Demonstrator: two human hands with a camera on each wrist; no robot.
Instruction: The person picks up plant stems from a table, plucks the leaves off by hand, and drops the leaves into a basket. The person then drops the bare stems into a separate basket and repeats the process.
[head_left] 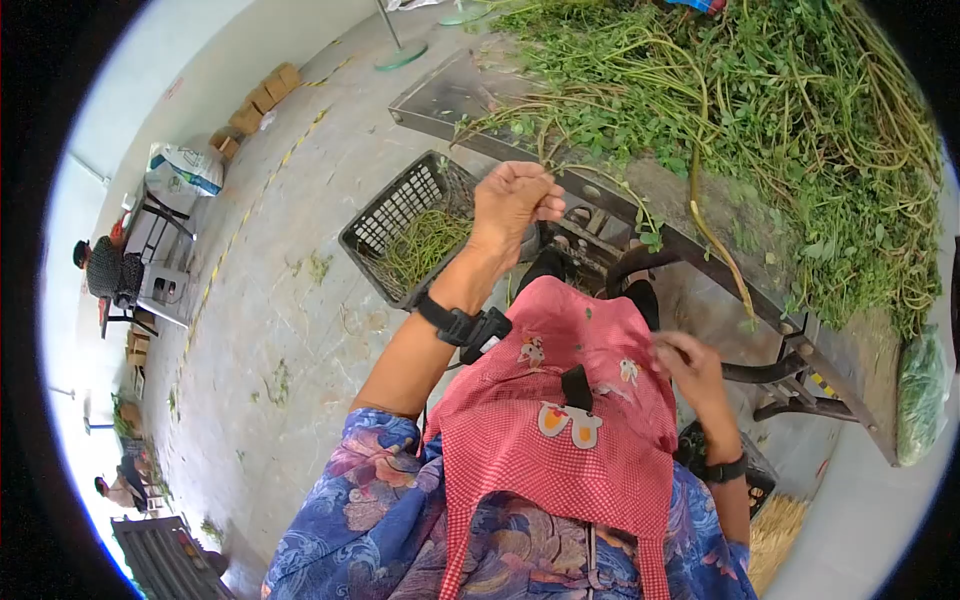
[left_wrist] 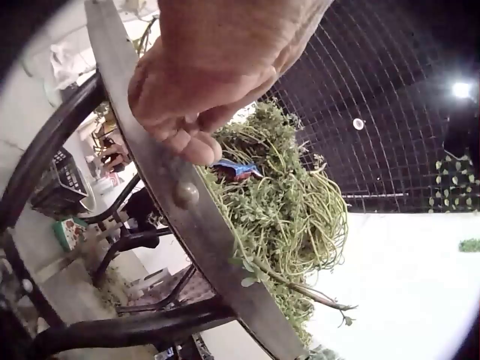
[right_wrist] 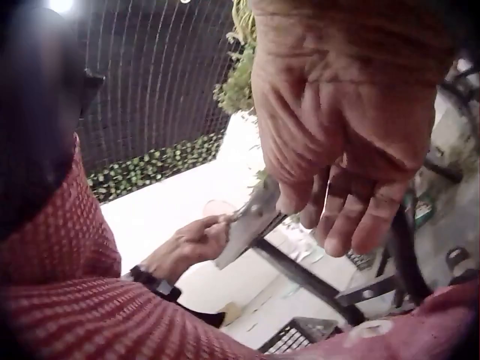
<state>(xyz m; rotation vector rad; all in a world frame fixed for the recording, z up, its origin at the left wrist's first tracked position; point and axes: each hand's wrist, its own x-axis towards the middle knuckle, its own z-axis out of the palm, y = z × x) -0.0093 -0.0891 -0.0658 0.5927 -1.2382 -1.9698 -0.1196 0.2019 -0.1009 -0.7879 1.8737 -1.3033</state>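
My left hand [head_left: 512, 205] hovers by the near edge of the metal table [head_left: 435, 95], its fingers bent in toward the thumb. A thin leafy stem [head_left: 625, 190] along that edge runs close to its fingertips. I see nothing clearly held in the left wrist view, where the hand [left_wrist: 217, 82] covers part of the table edge. A large heap of green leafy vines [head_left: 740, 100] covers much of the table. My right hand [head_left: 692, 375], slightly blurred, is over the right side of the red checked apron [head_left: 560, 420]. Its fingers hang loosely in the right wrist view, with nothing in them.
A black plastic crate [head_left: 372, 222] with cut green stems [head_left: 430, 240] stands on the floor below my left hand. One thick stem [head_left: 722, 245] juts past the table edge. Dark table legs [head_left: 765, 372] are near my right hand. Another person [head_left: 112, 270] sits far left.
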